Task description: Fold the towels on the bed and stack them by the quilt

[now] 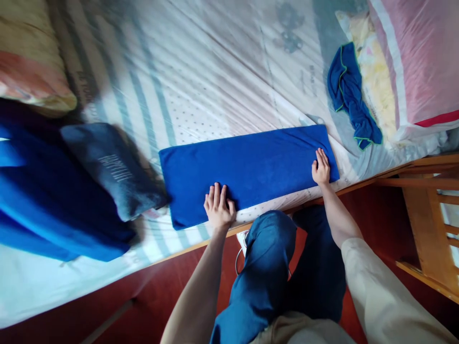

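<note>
A blue cloth, folded into a long rectangle, lies flat near the front edge of a bed. My left hand rests palm down on its lower edge, left of the middle, with the fingers spread. Near the cloth's right end, my right hand lies on top with its fingers stretched out. Slight creases run across the cloth close to the right hand. Neither hand grips anything.
Left of the cloth lie a dark grey-blue folded bundle and a large blue fabric. A crumpled blue cloth with green edging is beside a pink pillow. A wooden frame stands at the right.
</note>
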{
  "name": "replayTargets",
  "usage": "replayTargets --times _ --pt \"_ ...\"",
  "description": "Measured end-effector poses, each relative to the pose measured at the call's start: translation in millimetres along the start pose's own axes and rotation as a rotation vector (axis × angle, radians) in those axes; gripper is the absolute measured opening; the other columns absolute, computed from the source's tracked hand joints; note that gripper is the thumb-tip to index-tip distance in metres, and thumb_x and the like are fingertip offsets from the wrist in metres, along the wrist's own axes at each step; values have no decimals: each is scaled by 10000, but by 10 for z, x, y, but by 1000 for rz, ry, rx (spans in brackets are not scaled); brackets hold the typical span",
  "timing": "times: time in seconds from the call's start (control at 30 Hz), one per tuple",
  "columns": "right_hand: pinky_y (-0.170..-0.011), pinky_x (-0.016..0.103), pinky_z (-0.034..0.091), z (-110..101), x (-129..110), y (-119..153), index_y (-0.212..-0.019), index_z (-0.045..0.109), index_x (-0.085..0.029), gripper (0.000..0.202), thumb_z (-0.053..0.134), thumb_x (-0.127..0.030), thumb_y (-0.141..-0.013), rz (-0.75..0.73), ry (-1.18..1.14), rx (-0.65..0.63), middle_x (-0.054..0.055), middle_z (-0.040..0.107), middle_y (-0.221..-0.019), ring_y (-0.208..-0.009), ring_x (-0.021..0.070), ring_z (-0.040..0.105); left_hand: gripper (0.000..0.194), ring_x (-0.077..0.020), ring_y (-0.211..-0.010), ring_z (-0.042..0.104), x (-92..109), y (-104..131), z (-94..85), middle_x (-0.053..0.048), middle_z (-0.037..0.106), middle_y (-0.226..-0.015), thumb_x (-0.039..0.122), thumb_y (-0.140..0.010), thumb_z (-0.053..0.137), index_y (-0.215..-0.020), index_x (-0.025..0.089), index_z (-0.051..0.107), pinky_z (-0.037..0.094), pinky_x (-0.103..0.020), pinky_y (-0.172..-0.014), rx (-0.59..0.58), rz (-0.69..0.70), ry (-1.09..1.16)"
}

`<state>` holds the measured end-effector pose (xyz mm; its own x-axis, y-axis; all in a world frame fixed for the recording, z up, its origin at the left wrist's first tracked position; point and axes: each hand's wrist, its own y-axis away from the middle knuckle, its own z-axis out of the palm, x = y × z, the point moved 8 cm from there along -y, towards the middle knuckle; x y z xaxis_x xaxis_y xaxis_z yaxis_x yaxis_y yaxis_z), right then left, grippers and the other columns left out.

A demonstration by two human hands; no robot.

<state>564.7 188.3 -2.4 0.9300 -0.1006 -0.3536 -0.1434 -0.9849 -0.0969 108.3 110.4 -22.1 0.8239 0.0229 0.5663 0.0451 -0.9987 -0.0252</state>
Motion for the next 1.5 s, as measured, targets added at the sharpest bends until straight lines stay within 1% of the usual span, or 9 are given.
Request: replayTargets --times 0.3,0.5,0.63,0.77,1.0,1.17,1.27,1.33,1.5 --pt "-1273 583 331 -63 -22 -66 -1538 530 -119 634 425 -196 -918 153 65 52 217 539 -1581 -1535 317 452 584 -257 -1624 269 -14 -32 18 -135 417 -1682 278 -1001 424 -1577 208 490 228 -547 -1324 -11 36 -62" --pt "-1285 494 333 -82 -47 -99 -1490 575 -55 601 435 -200 -924 204 90 48 261 541 -1563 -1528 301 468 585 -237 -1652 146 127 -284 195 -119 315 -1731 311 -1045 375 -1619 212 424 155 -551 -1348 -70 123 37" --pt "-1273 490 345 -68 -17 -116 -1465 599 -67 603 453 -184 -892 214 114 71 246 560 -1550 -1516 298 488 570 -230 -1647 168 196 -449 307 -120 341 -1721 303 -1067 319 -1619 203 421 180 -551 -1344 -144 215 86" --pt "-1266 488 354 -56 5 -124 -1462 610 -102 606 460 -187 -882 214 133 85 221 574 -1545 -1500 294 511 577 -218 -1627 247 -150 -505 143 -126 430 -1675 234 -1055 274 -1604 188 447 220 -543 -1340 -90 156 92" --pt "-1258 453 369 1 83 -108 -1430 628 -32 604 454 -229 -886 184 139 111 258 579 -1526 -1496 290 515 575 -204 -1606 309 -1042 -517 -449 -134 448 -1663 177 -1027 272 -1552 141 502 276 -476 -1333 77 -98 -27" --pt "-1205 477 438 88 204 -113 -1402 652 -70 612 475 -245 -843 150 160 173 236 634 -1475 -1445 302 568 574 -209 -1588 353 -1304 -562 -688 -153 447 -1661 210 -1024 318 -1574 136 462 282 -435 -1330 150 -287 60" --pt "-1185 479 457 129 251 -113 -1390 661 -92 586 483 -239 -852 126 189 198 224 656 -1450 -1429 303 581 625 -239 -1646 180 -1146 -593 -689 -170 294 -1732 243 -1026 351 -1637 114 345 179 -485 -1357 191 -334 27" --pt "-1186 472 454 148 272 -109 -1399 657 -109 574 485 -234 -866 119 210 198 215 659 -1449 -1434 295 576 653 -264 -1659 55 -849 -659 -588 -173 185 -1762 276 -1036 363 -1662 107 286 110 -548 -1356 165 -260 -44" --pt "-1205 461 430 152 276 -104 -1391 657 -63 565 468 -249 -893 117 200 184 240 634 -1472 -1455 290 555 613 -252 -1660 33 230 -919 96 -115 204 -1769 346 -1072 333 -1659 169 343 110 -544 -1348 -175 210 -165"
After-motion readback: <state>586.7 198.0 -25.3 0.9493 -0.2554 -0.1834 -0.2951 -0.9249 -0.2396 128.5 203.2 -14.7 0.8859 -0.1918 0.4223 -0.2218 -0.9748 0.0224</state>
